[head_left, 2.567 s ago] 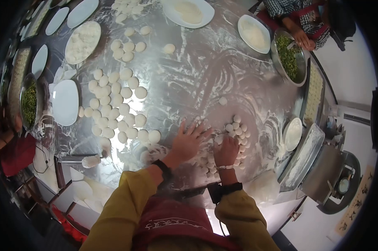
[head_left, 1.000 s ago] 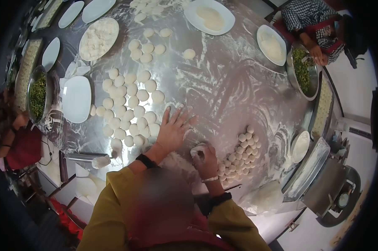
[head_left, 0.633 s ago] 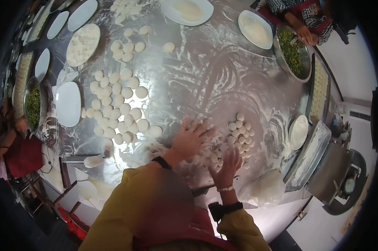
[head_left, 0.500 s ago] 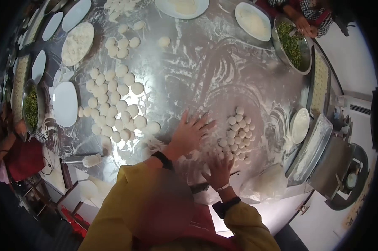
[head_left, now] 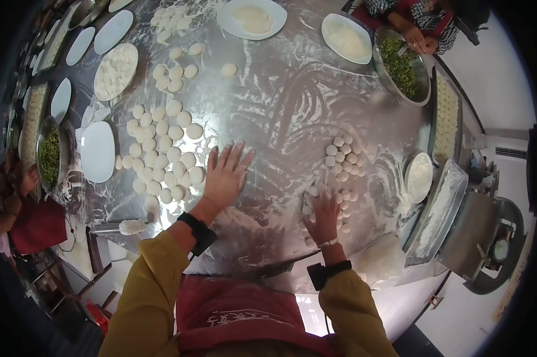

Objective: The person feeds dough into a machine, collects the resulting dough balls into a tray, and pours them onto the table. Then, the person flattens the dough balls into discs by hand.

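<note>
in the head view, the left hand [head_left: 225,177] is laid flat, fingers spread wide, on the floured metal table [head_left: 280,107]. nothing is held in it. it is placed just beside the flattened dough rounds [head_left: 161,152]. the right hand [head_left: 323,215] is set palm down on the near end of the small dough balls [head_left: 341,156]. whether one is gripped cannot be told. a white plate [head_left: 97,152] is seen left of the rounds.

The one camera sits on my head, facing forward and steeply down at the surface [head_left: 292,113], close above its near edge. Its wide lens bends everything round, taking in my left fingers [head_left: 232,156], right fingers [head_left: 316,201], sleeves [head_left: 155,279] and the far edge.
</note>
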Available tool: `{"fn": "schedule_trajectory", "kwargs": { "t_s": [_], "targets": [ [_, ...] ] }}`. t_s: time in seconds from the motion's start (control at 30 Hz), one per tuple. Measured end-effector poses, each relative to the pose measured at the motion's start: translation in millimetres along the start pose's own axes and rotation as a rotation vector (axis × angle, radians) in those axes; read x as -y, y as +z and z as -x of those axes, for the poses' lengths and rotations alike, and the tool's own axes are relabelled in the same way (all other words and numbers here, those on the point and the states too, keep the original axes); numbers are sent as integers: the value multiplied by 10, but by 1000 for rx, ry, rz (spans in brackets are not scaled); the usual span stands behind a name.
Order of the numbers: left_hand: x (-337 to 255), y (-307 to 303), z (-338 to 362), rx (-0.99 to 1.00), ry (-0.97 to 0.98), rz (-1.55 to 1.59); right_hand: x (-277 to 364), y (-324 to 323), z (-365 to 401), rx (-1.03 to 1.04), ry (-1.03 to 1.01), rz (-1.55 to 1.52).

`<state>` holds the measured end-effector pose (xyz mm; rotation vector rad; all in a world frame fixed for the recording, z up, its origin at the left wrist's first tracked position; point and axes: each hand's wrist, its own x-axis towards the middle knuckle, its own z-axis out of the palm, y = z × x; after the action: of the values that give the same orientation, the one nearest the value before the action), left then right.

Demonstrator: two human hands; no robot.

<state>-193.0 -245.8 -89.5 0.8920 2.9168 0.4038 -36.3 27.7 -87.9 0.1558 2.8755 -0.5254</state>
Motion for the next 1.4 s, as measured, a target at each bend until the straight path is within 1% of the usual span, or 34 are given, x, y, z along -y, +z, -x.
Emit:
{"fn": "schedule_trajectory", "kwargs": {
  "t_s": [0.1,0.2,0.3,0.4,0.5,0.6,0.7,0.8,0.9,1.0,1.1,1.2,1.3,1.33,1.4],
  "targets": [
    [-128,35,87,-22,0,16,-120,45,160,19,18,-87],
    [-253,-26,163,-43,4,54,-74,101,169,-121,22,2],
    [-272,-76,254,-57,-4,98,204,-173,129,-63,51,98],
    [-163,-89,385,-45,-18,64,63,-132,185,-96,-31,155],
    [-96,-131,502,-8,-31,79,-24,-62,205,-166,-61,189],
    [-94,-128,580,-5,-51,84,375,-331,104,-186,-57,125],
    [-103,-136,603,-10,-48,134,422,-235,162,-91,-17,119],
    [-108,-143,625,4,-58,157,367,-96,204,-66,-54,215],
    [-102,-115,630,-44,-62,180,442,-54,150,-21,-62,118],
    [-102,-154,641,-68,-98,176,560,-41,110,59,-116,80],
    [-78,-191,651,-61,-120,183,621,76,111,10,-99,-20],
    [-115,-155,623,-83,-118,190,842,310,5,-145,-154,-127],
    [-270,-157,484,-142,-143,244,1119,365,-181,-61,-77,-210],
    [-333,-191,436,-114,-165,287,1135,348,-187,-50,-70,-252],
    [-512,-266,314,-113,-131,288,1117,301,-202,-31,-51,-328]
  ]
}}
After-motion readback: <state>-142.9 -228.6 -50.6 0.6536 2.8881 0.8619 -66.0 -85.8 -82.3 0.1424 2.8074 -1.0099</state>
